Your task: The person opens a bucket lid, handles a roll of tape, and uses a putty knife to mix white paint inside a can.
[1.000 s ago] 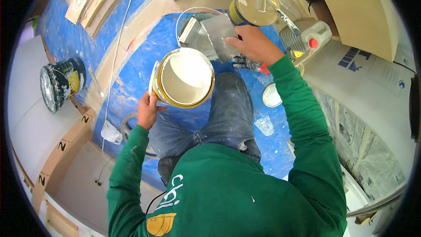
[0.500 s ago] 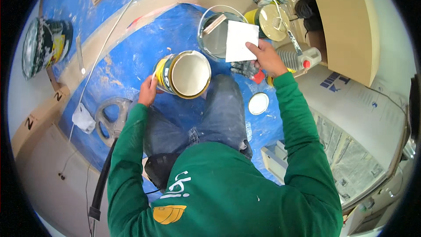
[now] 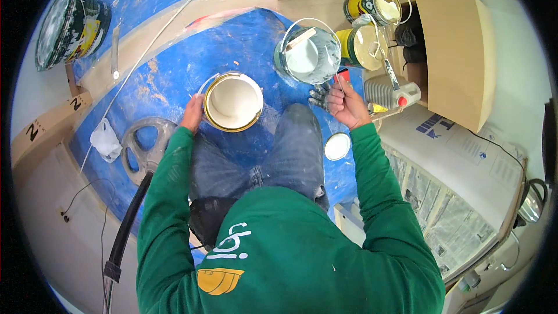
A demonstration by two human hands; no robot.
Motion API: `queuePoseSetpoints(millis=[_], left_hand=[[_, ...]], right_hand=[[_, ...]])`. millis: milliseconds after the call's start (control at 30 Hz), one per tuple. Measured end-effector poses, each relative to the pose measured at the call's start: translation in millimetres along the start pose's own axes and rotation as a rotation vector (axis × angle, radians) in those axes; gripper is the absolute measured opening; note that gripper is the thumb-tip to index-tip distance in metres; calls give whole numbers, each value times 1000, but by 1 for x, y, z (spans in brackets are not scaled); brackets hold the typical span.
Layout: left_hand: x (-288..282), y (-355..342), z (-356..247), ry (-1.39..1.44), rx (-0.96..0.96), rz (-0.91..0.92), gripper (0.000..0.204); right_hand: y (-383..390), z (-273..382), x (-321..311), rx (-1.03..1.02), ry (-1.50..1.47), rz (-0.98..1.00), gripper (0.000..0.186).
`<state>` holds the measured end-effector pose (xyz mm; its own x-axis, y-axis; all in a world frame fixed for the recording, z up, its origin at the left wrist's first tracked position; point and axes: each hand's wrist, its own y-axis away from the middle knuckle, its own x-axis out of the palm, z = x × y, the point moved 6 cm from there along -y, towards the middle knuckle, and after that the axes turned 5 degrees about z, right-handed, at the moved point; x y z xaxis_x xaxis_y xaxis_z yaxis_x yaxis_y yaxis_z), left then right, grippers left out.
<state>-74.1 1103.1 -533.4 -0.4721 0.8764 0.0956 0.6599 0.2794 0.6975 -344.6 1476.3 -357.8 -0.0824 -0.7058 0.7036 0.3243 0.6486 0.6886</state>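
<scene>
My left hand point(image 3: 193, 113) grips the left side of a paint bucket point(image 3: 233, 102) that stands upright between my knees. Its rim is gold-coloured, and pale cream paint shows inside. My right hand point(image 3: 347, 106) is closed beside the right knee, its fingers curled around a thin flat piece point(image 3: 341, 85) seen almost edge-on. Just beyond that hand stands a clear bucket point(image 3: 280, 61) with a raised wire handle; a wooden stick point(image 3: 300, 39) lies across its top. A dark work glove point(image 3: 318, 95) lies by the right fingers, and a red thing point(image 3: 344, 74) shows behind them.
A round white lid point(image 3: 337, 146) lies right of my knee. Yellow-and-green paint buckets point(image 3: 350, 47), a grey jug point(image 3: 381, 88) and a cardboard box point(image 3: 456, 61) stand at the right. Leftward are a grey wheel-shaped tool head point(image 3: 145, 145), a white plastic bag point(image 3: 106, 141) and a dark bucket point(image 3: 72, 26).
My right hand has come down and nearer, and the white square's broad face no longer shows. The paint bucket now stands more upright, with my left hand still on its side.
</scene>
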Motion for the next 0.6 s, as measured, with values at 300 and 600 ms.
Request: queuePoseSetpoints(millis=[300,600], left_hand=[[34,120,-157,-246,527,-533,28],[260,117,-161,404,-160,519,47]], right_hand=[[15,-63,38,60,-488,362,22],[43,-126,101,174,-378,620,27]])
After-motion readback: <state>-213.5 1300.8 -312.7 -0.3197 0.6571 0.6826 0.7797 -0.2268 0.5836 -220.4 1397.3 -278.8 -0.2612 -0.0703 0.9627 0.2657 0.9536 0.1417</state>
